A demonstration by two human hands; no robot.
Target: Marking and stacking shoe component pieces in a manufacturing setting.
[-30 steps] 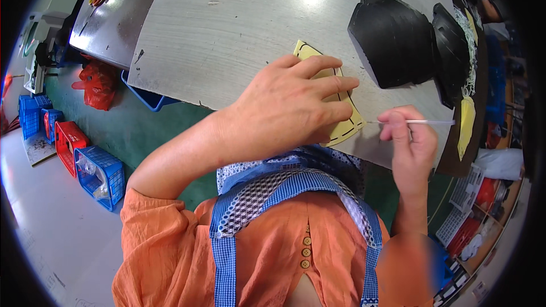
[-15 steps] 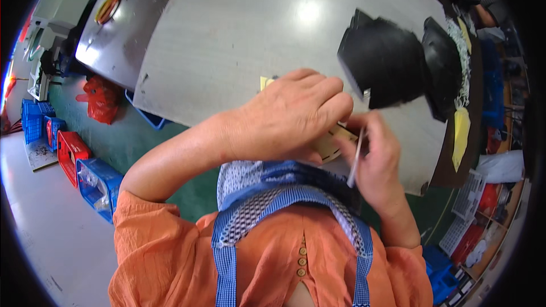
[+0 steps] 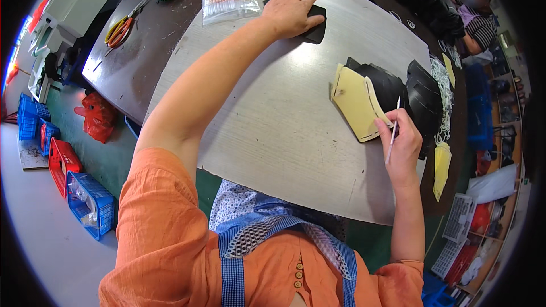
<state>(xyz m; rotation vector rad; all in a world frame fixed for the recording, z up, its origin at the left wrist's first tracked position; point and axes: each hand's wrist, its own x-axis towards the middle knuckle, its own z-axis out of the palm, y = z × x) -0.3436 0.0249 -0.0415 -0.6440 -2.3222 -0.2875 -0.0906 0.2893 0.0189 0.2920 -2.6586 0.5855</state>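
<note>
My left hand [image 3: 291,14] reaches to the far side of the table, fingers spread over a flat black piece [image 3: 314,35]. My right hand [image 3: 405,139], at the right, holds a thin pale pen [image 3: 392,136] between its fingers. Its thumb and fingers also meet the near corner of a yellow template [image 3: 355,99] with black dashes along its edges. The template overlaps a stack of curved black pieces [image 3: 382,82]. Another black piece [image 3: 424,96] lies to the right of that stack.
A clear bag of pens [image 3: 227,1] lies left of my left hand. Scissors with orange-yellow handles [image 3: 119,31] rest on the dark table at the left. White strings [image 3: 443,99] and a yellow strip [image 3: 441,170] line the right edge. Another person [image 3: 475,23] sits at the far right.
My left hand has left the template and stretched far forward to the black piece. My right hand has moved right and forward with the pen, bringing the yellow template over the black stack.
</note>
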